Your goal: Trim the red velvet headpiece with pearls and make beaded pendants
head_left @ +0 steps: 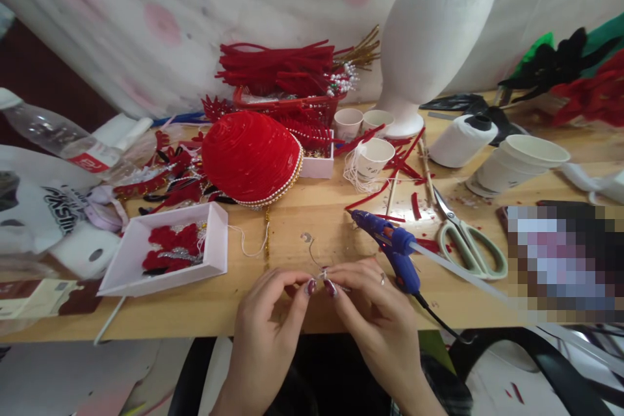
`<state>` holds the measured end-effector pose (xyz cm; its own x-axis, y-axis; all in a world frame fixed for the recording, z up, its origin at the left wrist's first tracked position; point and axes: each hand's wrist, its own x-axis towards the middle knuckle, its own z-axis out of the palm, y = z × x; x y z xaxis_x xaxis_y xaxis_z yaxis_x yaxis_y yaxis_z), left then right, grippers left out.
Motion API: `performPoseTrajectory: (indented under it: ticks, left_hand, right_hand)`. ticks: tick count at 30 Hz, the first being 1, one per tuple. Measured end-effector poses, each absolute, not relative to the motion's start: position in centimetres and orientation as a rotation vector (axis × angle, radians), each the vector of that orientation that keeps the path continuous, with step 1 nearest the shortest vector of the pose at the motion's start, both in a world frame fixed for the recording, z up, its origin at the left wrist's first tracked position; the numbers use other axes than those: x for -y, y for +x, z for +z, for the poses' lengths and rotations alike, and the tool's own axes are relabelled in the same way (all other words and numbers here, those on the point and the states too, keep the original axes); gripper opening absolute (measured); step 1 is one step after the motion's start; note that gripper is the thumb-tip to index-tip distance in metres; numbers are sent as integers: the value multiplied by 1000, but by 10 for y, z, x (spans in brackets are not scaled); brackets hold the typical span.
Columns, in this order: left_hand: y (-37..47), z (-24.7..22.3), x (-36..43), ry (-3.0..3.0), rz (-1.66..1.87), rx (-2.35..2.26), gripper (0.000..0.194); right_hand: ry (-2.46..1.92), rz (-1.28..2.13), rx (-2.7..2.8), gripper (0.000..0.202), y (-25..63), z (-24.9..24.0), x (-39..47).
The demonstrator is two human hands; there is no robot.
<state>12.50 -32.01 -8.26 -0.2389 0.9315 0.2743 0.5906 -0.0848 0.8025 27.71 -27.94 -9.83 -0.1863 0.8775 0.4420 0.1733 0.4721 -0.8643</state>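
Observation:
My left hand [268,318] and my right hand [380,315] meet over the table's front edge, thumbs and forefingers pinched together. Between the fingertips is a thin wire [313,253], whose curved end sticks up above them. A small pale bit, perhaps a bead, shows at the pinch; its shape is mostly hidden. To the right of my right hand lies a blue glue gun [390,240] with a clear glue stick in its back. Beyond my left hand a red domed cap [248,156] with a beaded rim rests on the table.
A white box [219,240] of red pieces stands at left. Green-handled scissors [470,247] lie right of the glue gun. Behind are paper cups [375,155], a thread cone [461,141], a white foam head [433,32] and a red basket [292,104] of red stems.

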Motion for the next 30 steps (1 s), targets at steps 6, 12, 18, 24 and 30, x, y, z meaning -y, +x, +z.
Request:
performPoseTrajectory:
  ticks: [6,12,18,24,30]
  left_hand:
    - [125,-83,320,1740,1214,-1742,12]
    - [126,-82,321,1881,1240,-1735,14]
    - [126,-80,321,1887,1255,-1763,13]
    - [124,-82,323,1851,1270,-1815,12]
    - [121,-81,323,1782,1265,-1777,14]
  right_hand:
    - [-911,833,1650,19,278,-99,281]
    - [-900,859,1664,20,278,-100,283]
    - [-900,820,1697,20,278,-99,282]
    - [-921,714,1714,18,279,-99,279]
    - [-954,710,1692,18,282,-100,278]
